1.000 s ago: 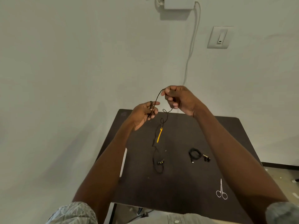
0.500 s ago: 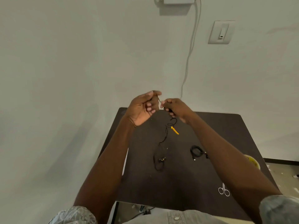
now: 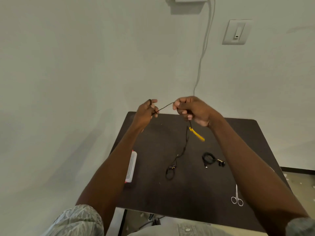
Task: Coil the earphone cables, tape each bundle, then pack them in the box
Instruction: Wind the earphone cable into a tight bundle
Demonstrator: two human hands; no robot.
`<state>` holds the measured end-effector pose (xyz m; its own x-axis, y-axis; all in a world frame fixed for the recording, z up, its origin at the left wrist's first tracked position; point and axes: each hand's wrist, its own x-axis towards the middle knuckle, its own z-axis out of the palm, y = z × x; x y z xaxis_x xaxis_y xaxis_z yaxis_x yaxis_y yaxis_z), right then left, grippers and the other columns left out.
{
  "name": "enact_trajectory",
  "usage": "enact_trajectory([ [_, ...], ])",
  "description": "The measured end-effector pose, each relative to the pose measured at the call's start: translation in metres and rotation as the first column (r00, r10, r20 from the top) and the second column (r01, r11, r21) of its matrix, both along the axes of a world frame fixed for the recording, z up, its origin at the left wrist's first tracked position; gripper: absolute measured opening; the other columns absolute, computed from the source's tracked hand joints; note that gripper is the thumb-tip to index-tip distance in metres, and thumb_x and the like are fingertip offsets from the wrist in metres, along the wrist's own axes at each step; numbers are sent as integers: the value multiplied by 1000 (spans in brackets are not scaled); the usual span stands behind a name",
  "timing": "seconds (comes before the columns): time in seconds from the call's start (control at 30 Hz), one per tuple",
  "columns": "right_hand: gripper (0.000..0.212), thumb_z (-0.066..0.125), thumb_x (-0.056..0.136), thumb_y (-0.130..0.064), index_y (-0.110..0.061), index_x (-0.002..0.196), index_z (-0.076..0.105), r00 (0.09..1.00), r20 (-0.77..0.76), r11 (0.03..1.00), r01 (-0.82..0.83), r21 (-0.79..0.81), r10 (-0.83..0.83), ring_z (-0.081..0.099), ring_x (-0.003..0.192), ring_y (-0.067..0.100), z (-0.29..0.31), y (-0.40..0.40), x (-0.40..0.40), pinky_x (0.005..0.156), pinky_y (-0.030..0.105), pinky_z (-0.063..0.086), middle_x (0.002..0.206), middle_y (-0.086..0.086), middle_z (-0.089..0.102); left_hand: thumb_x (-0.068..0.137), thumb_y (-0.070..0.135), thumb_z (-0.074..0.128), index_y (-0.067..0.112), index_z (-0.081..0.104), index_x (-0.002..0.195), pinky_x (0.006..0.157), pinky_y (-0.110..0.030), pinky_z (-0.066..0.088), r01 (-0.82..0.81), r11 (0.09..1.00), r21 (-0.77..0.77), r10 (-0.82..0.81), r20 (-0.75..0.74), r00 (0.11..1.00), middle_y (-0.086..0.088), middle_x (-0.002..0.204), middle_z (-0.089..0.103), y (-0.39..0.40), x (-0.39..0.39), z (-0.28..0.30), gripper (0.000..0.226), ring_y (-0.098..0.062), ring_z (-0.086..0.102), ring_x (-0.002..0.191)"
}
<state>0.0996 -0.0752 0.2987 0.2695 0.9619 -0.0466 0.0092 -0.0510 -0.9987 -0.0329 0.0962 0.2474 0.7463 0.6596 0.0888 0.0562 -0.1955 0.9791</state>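
Against a pale wall (image 3: 85, 65), a dark table (image 3: 196, 193) bears scissors (image 3: 236, 196).

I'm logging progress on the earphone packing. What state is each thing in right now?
Left hand: holds cable wound round its fingers.
Right hand: grips the cable, pulling it taut.
Earphone cable: partly coiled, its tail hanging to the table.
Second cable: already coiled, lying on the table.
Scissors: closed, lying flat.
Plastic box: at the table's left edge; lid unclear.
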Motion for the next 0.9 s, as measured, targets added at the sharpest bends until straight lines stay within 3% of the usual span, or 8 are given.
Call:
enact_trajectory([
  [0.07,20,49,100,-14,-4,88,61,999,-28,995,40,87,-38,29,46,12,11,4,6,49,27,22,61,0,39,103,11,36,9,54,123,54,-15,39,115,993,-10,-116,-43,992,-2,74,58,-6,1,-3,26,-6,49,54],
  [0.2,16,51,98,-9,3,96,63,985,-130,970,141,197,-117,36,47,16,20,12,15,49,28,34,63,3,43,103,8,34,6,57,122,54,-20,29,230,956,-180,-235,-9,972,-1,67,44,-14,1,-8,30,-6,36,53],
  [0.4,20,56,97,-20,-7,104,69,951,-124,946,299,125,-284,26,47,12,0,22,30,48,30,15,63,0,38,105,34,30,-1,63,117,54,-29,20,465,820,-333,-474,59,879,1,59,33,-19,-6,-1,49,-11,23,52],
  [0.53,19,56,98,-23,-12,94,72,908,-3,907,419,43,-420,24,45,10,-24,27,35,41,20,18,61,-1,39,100,27,38,-3,65,108,53,-29,21,625,692,-361,-590,216,778,2,56,28,-22,-11,13,41,-10,25,49],
  [0.63,20,59,94,-33,-20,91,73,930,183,935,341,-99,-320,28,44,8,-50,26,21,39,18,22,63,-2,43,100,19,36,-3,59,110,52,-25,27,633,639,-437,-430,479,765,5,56,35,-25,-6,29,34,-8,32,48],
  [0.73,26,60,93,-43,-20,88,73,973,176,956,186,-229,-147,31,45,7,-75,23,-3,40,19,24,64,-4,45,100,10,34,-4,52,119,53,-24,33,499,723,-479,-130,615,778,4,59,42,-19,3,41,29,-8,38,48],
  [0.9,40,53,97,-45,-8,90,68,994,104,964,4,-265,25,35,44,11,-70,11,-22,40,22,27,63,2,49,101,0,34,3,48,124,59,-23,42,-16,910,-414,189,381,905,-1,68,50,4,6,19,27,-11,47,57],
])
